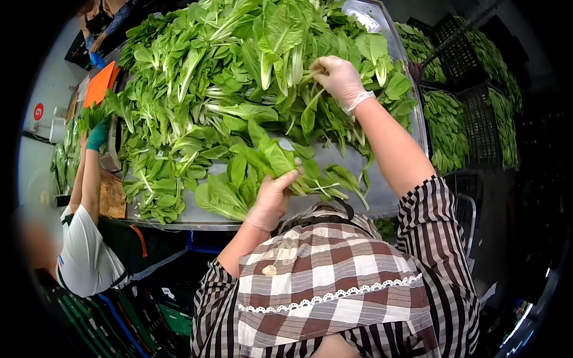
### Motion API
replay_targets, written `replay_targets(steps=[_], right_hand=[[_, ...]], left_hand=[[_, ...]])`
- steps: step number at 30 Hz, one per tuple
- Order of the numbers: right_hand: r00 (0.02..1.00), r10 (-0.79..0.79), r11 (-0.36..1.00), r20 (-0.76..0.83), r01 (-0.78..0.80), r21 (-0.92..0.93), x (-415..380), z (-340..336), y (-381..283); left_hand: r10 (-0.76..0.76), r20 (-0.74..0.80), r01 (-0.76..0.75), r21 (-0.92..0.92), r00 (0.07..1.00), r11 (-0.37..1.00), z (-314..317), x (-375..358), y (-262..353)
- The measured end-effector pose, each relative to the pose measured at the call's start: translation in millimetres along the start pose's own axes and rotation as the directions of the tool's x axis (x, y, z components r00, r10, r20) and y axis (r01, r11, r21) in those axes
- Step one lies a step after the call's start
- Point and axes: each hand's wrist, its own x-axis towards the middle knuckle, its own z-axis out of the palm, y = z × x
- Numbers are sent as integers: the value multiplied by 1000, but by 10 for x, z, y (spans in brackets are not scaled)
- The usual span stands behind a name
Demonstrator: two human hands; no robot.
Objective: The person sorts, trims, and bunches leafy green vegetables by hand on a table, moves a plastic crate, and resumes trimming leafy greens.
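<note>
Near the front edge of our grey metal desk (382,200), our gloved left hand (272,200) grips a bright green leafy bunch (279,160); farther out, our gloved right hand (341,82) pinches a slender green stem (314,75) beside the heaped greens (239,74).

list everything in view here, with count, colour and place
leafy greens: too many to count, green, pale stems, heaped across table
metal table: one, grey, under the greens
crates: several, black, right, filled with greens
flat panel: one, orange, upper left
round sign: one, red, far left
co-workers: two, left; nearer one in white shirt
apron: one, brown-and-white checked, lower centre
left hand: one, thin pale glove, centre, gripping leafy greens
right hand: one, thin pale glove, upper centre-right, pinching stems
</note>
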Motion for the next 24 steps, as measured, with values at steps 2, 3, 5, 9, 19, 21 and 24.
replay_targets(steps=[2,3,5,9,19,21,24], right_hand=[[999,7,989,46,-13,146,19,-43,70],[997,38,968,68,-54,247,-11,-173,-67],[992,122,903,36,-126,411,-113,-401,-222],[942,-214,961,-258,251,119,-576,-471,-417],[859,-509,859,-51,511,24,-1883,193,-395],[881,-473,879,-31,474,56,-1964,240,-325],[899,-389,921,199,374,110,-2106,287,-64]], left_hand=[[19,0,-19,-40,1000,999,-73,2,10],[28,-3,-28,-59,1000,998,-100,3,15],[37,-16,-39,-95,999,995,-107,37,-6],[20,55,-10,-176,998,984,39,62,5],[-114,11,114,-61,993,992,115,166,-45],[-126,-34,126,-24,991,992,23,130,-48],[-35,-5,35,-13,999,999,-181,32,-42]])
